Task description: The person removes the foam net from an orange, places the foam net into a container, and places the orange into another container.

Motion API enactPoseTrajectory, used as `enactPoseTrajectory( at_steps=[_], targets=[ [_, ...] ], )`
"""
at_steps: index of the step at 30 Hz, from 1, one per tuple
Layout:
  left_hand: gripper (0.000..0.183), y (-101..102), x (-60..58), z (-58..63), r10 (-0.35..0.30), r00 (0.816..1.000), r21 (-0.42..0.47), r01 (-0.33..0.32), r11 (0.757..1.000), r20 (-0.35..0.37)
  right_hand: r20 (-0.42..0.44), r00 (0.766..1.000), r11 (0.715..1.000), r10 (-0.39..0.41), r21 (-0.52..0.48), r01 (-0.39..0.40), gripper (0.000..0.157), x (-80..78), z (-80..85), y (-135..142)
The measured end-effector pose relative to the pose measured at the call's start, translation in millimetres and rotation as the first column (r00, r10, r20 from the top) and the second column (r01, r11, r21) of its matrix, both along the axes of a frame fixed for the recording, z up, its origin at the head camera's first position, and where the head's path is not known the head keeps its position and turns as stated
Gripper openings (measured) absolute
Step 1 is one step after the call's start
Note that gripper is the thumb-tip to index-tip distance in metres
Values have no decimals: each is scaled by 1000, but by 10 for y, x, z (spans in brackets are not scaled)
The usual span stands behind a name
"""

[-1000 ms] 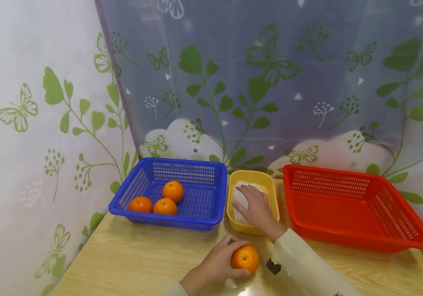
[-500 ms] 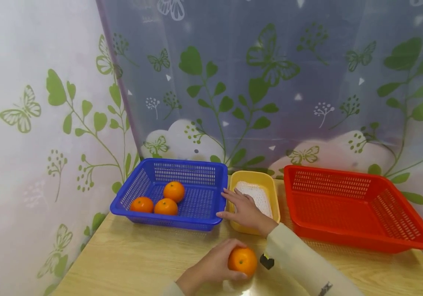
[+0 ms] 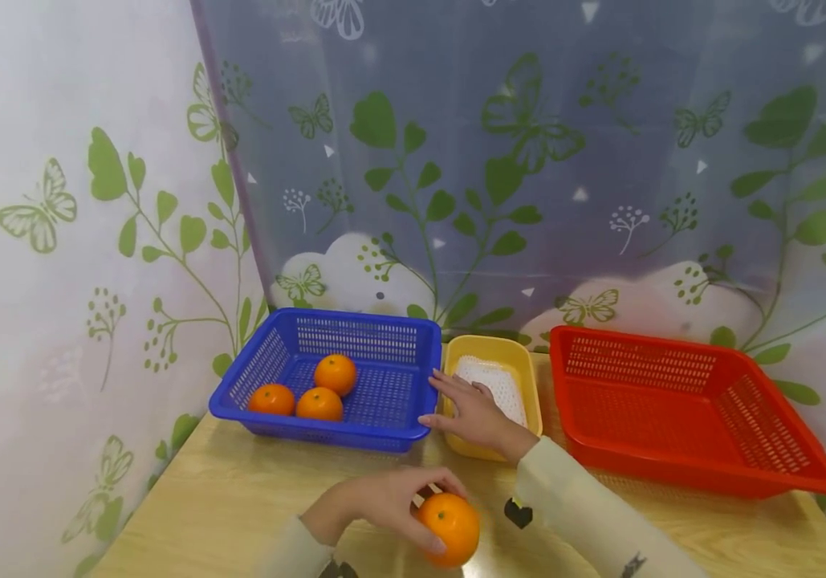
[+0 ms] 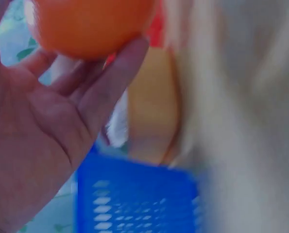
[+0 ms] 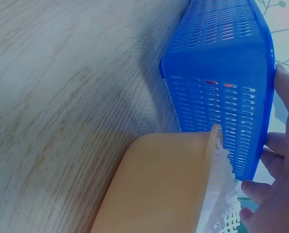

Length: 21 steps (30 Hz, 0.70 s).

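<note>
My left hand (image 3: 398,498) holds an orange (image 3: 450,530) between thumb and fingers, close over the front of the table. In the left wrist view, that orange (image 4: 88,26) sits against the fingertips, its top cut off by the frame. My right hand (image 3: 481,416) reaches across the yellow bin (image 3: 466,446), fingers spread, fingertips on the right rim of the blue basket (image 3: 326,433). The right wrist view has the right-hand fingers (image 5: 275,143) along the blue rim, just past the yellow bin. Several oranges, among them one at the back (image 3: 335,375), lie in the blue basket's left half.
White foam netting (image 3: 502,389) lines the yellow bin, which stands between the blue basket and a large red basket (image 3: 673,457) on the right. Behind them hangs a leaf-patterned curtain (image 3: 441,265). Wood-grain table (image 3: 225,498) extends in front.
My right hand has moved left from over the foam netting to the blue basket's rim. The left hand, still holding the orange, has turned and shifted left and nearer me.
</note>
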State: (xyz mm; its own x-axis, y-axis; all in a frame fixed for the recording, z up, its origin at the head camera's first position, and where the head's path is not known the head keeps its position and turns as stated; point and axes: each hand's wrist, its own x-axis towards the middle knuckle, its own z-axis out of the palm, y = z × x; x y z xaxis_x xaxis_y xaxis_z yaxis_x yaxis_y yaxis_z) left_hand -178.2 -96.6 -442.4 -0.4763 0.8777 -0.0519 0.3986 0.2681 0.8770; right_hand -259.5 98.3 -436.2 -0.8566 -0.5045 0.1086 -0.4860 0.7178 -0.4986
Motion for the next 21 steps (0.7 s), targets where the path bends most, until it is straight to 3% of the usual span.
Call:
enactPoseTrajectory(
  at_steps=[5, 8, 12, 16, 21],
  targets=[
    [61, -225, -165, 277, -49, 996, 36, 47, 998, 69, -19, 1000, 1000, -9, 19, 10, 75, -12, -21, 6],
    [70, -341, -258, 448, -47, 998, 76, 44, 996, 49, -35, 999, 999, -12, 35, 13, 71, -18, -26, 9],
    [70, -460, -374, 661, 12, 999, 94, -9, 996, -34, -52, 999, 999, -6, 44, 9, 65, -30, -33, 11],
    [60, -525, -516, 806, 91, 993, 77, -86, 993, -70, -50, 999, 999, -3, 43, 5, 64, -41, -39, 9],
    [56, -551, -703, 936, 222, 962, 16, -222, 975, -157, -1, 1000, 1000, -8, 21, 8, 70, -38, -22, 2]
  ],
)
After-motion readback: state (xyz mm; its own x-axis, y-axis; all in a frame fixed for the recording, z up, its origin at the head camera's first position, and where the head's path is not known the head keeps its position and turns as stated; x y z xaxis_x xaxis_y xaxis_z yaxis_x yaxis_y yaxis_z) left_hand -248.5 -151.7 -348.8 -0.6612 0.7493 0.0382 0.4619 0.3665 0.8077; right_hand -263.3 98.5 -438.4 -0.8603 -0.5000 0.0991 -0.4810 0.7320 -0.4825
